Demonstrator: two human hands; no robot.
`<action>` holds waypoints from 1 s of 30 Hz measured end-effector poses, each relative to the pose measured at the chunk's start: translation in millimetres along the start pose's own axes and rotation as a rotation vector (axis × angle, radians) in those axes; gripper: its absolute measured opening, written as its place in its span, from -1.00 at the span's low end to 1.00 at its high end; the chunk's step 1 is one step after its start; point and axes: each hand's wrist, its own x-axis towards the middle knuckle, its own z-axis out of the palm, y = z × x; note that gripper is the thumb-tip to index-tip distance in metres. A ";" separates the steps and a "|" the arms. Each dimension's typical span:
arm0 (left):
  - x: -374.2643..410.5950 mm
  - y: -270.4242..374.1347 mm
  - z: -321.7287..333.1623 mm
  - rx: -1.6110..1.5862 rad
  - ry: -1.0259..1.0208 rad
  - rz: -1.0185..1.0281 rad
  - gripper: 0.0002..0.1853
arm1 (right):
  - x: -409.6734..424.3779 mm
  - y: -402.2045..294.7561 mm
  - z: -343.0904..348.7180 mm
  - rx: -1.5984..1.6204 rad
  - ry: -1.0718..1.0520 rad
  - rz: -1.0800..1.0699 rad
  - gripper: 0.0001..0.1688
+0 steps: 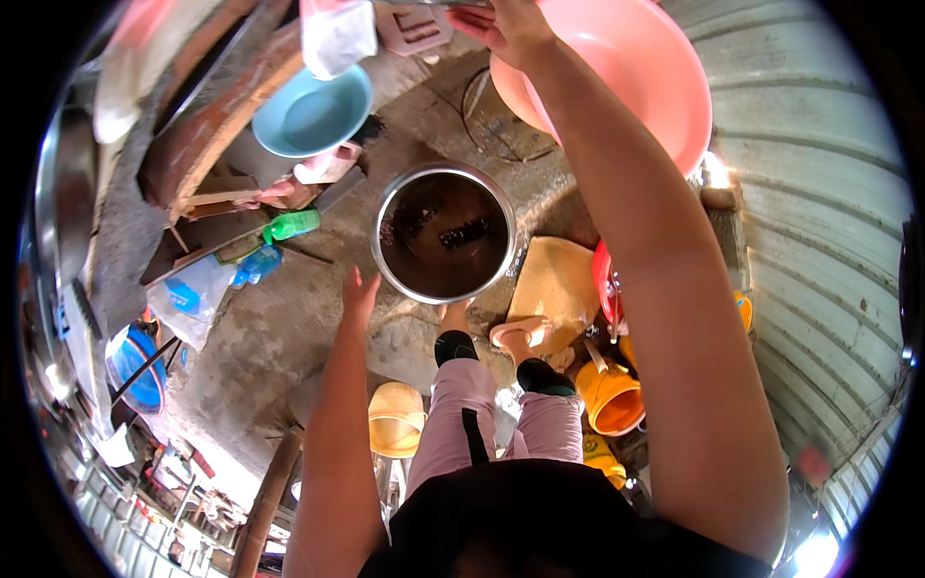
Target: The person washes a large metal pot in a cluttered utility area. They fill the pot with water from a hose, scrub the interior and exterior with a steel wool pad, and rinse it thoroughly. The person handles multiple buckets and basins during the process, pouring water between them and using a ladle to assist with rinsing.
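Note:
A round metal pot (pixel 446 233) with a shiny rim stands on the floor before my feet, with dark liquid or a dark inside showing. Just left of its rim is my left hand (pixel 360 290), fingers apart and holding nothing. My right hand (pixel 506 30) is raised at the top edge, beside a large pink plastic basin (pixel 636 79). Part of a greyish object shows at its fingers along the picture's edge; whether the hand grips it cannot be told. A light blue basin (pixel 313 112) lies up and to the left.
A yellowish mat (pixel 556 289) lies by my right foot, near a red basin (pixel 607 282) and orange buckets (pixel 611 397). Green (pixel 291 225) and blue (pixel 258 265) plastic bottles are at left, below wooden boards (pixel 231 108). A corrugated metal wall (pixel 809 217) bounds the right.

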 end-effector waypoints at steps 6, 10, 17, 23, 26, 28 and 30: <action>98.0 48.0 30.4 0.121 0.002 0.082 -0.10 | -199.6 42.4 -82.5 -0.400 -0.123 0.034 -0.54; 159.4 48.0 36.3 0.393 0.043 0.315 -0.33 | -350.0 141.9 -227.3 -0.438 0.355 0.230 -0.65; 141.9 61.9 42.0 0.600 -0.168 0.416 -0.60 | -588.6 265.0 -312.5 -0.245 0.877 0.635 -0.73; 34.5 95.6 131.1 0.656 -0.231 0.561 -0.56 | -645.2 310.4 -318.5 -0.160 0.881 0.608 -0.71; -54.6 171.2 193.3 0.843 -0.228 0.559 -0.58 | -670.6 319.4 -327.9 -0.100 0.895 0.543 -0.73; -86.9 192.9 226.8 0.908 -0.203 0.577 -0.59 | -686.5 321.9 -346.1 -0.091 0.926 0.503 -0.73; -111.9 205.0 252.1 0.951 -0.166 0.642 -0.59 | -706.9 328.0 -368.6 -0.098 0.963 0.495 -0.72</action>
